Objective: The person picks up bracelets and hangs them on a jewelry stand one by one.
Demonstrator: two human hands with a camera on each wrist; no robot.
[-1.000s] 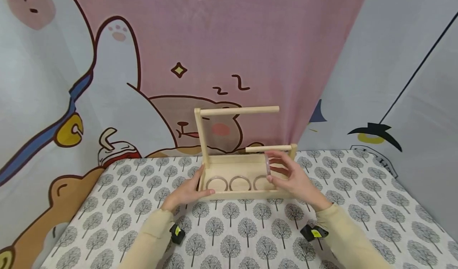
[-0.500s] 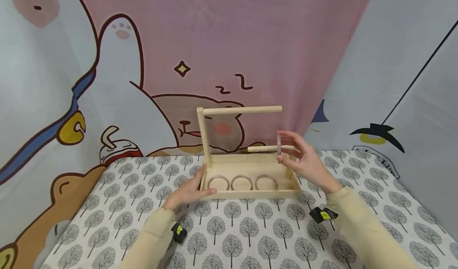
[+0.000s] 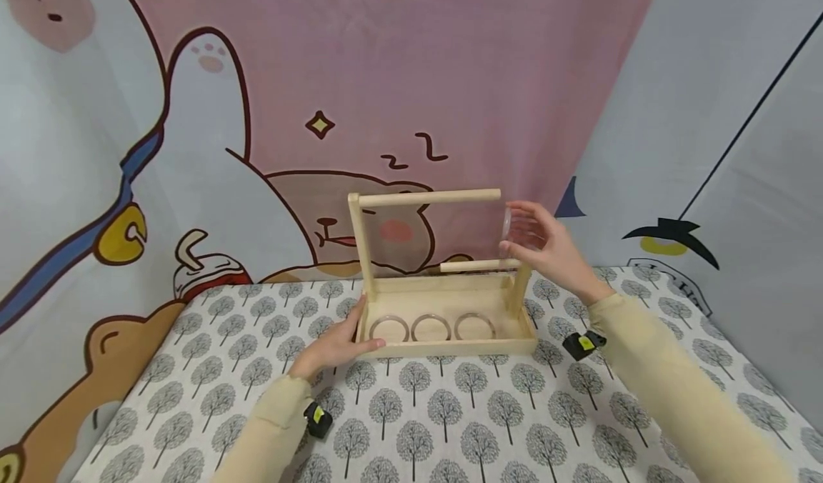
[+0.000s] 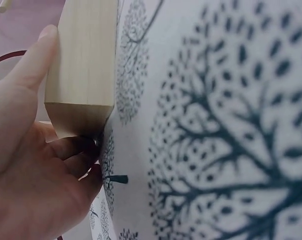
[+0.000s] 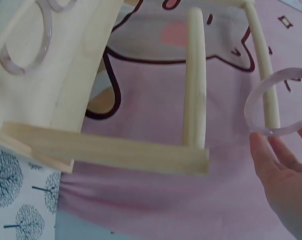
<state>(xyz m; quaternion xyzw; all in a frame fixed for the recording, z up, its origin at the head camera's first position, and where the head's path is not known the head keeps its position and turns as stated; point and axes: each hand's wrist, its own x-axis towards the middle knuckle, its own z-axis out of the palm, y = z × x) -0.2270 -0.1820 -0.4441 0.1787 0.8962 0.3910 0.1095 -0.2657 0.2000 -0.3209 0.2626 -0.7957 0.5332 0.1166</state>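
Observation:
My right hand (image 3: 549, 251) pinches a pale lilac bangle (image 5: 249, 107) between thumb and fingertips, upright and edge-on in the head view. It is in the air near the free right end of the upper bar (image 3: 429, 198) of a wooden bracelet stand. My left hand (image 3: 336, 344) grips the left end of the stand's tray (image 3: 450, 349), thumb on the front wall; in the left wrist view the fingers (image 4: 81, 160) curl against its end. Inside the tray three bangles lean in a row: left (image 3: 390, 317), middle (image 3: 431, 316) and right (image 3: 475, 314).
A shorter lower bar (image 3: 479, 266) runs leftward from the stand's right post (image 3: 519, 290); the left post (image 3: 362, 247) carries the upper bar. The table wears a tree-print cloth (image 3: 444, 415). Behind hangs a cartoon-printed curtain (image 3: 411, 76).
My right hand has lifted the bangle out from over the tray, rising past the lower bar and to the right, up to the upper bar's end. The left hand stays on the tray.

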